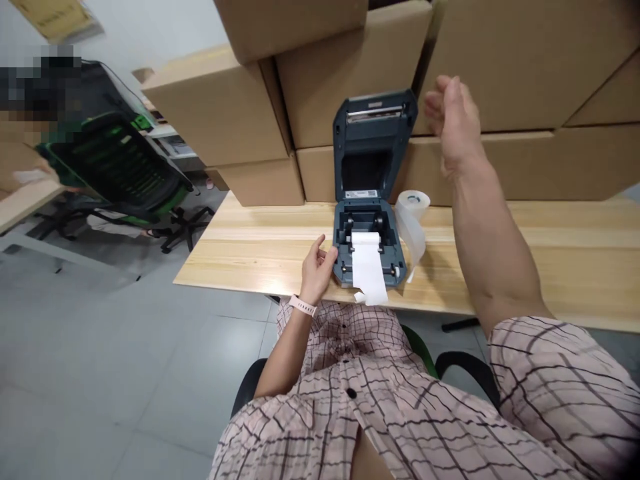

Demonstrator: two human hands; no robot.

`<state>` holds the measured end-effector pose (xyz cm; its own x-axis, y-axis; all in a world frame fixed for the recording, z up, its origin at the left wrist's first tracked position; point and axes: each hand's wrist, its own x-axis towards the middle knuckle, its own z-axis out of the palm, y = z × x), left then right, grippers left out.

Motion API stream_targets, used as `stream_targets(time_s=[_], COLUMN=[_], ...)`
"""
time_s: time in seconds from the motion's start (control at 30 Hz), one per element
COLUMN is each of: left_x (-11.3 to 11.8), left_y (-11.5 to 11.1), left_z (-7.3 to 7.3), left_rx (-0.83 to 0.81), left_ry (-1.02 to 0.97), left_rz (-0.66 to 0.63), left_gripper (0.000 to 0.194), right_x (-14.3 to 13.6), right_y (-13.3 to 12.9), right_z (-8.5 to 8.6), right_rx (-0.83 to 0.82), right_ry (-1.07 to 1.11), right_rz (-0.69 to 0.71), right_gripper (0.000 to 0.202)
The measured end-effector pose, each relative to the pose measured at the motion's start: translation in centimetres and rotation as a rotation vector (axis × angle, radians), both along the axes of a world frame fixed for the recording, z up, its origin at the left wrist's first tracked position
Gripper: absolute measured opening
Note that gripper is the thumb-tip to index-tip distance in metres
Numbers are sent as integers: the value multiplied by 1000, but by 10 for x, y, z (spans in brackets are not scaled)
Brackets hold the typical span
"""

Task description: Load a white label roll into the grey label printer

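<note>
A dark grey-blue label printer point(343, 232) stands on the wooden table with its lid point(367, 148) tipped up. Inside it lies a small white paper roll point(365, 238), and its strip point(370, 277) runs out over the front, ending in a ragged edge. My left hand point(319, 272) rests at the printer's left side, fingers loosely apart and thumb at the casing; it grips nothing. Raised to the right of the lid is my right hand point(456, 127), open with nothing in it. A second roll point(414, 200), partly unwound, sits just right of the printer.
Cardboard boxes point(345, 80) are stacked along the back of the table point(250, 248), close behind the lid. Off to the left are a green-and-black office chair point(120, 160) with a person by it and another table point(30, 203).
</note>
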<state>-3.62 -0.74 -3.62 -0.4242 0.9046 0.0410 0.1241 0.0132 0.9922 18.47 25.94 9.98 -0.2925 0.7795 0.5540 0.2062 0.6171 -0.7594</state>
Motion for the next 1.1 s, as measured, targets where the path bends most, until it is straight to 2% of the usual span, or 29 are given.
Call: stream_targets(time_s=[0.03, 0.1, 0.13, 0.2, 0.3, 0.37, 0.43, 0.5, 0.6, 0.7, 0.87, 1.0, 1.1], left_x=[-2, -10, -15, -25, -33, -29, -17, -2, 17, 25, 24, 23, 26], left_y=[-4, -10, -12, -14, -11, -5, 3, 10, 15, 13, 4, 7, 5], left_z=[0, 4, 7, 17, 34, 41, 42, 38, 27, 20, 26, 32, 30], left_rx=[-9, -19, -17, 9, 103, 196, 260, 238, 112, 69, 57, 100, 124], left_ry=[-15, -49, -65, -78, -53, -33, -33, -59, -149, -248, -271, -247, -215], left_rz=[-1, 18, 40, 97, 164, 142, 63, -20, -96, -134, -191, -206, -204], left_gripper=[67, 68, 66, 61, 53, 53, 58, 68, 84, 83, 70, 62, 60], right_x=[-9, -25, -30, -31, -23, -17, -15, -15, -15, -8, 2, -2, -3], right_y=[12, 12, 0, -39, -114, -159, -191, -208, -212, -205, -201, -205, -203], right_z=[6, 12, 11, 1, -29, -54, -80, -102, -126, -140, -153, -157, -158], right_rx=[-75, -192, -226, -211, -60, 14, 31, 19, -34, -93, -195, -241, -238], right_ry=[29, 199, 276, 427, 491, 430, 282, 170, 145, 47, -21, 22, 11], right_rz=[51, 79, 80, 50, 65, 49, -16, -83, -150, -149, -2, -13, -22], right_gripper=[99, 93, 85, 76, 80, 60, 41, 35, 53, 75, 77, 84, 85])
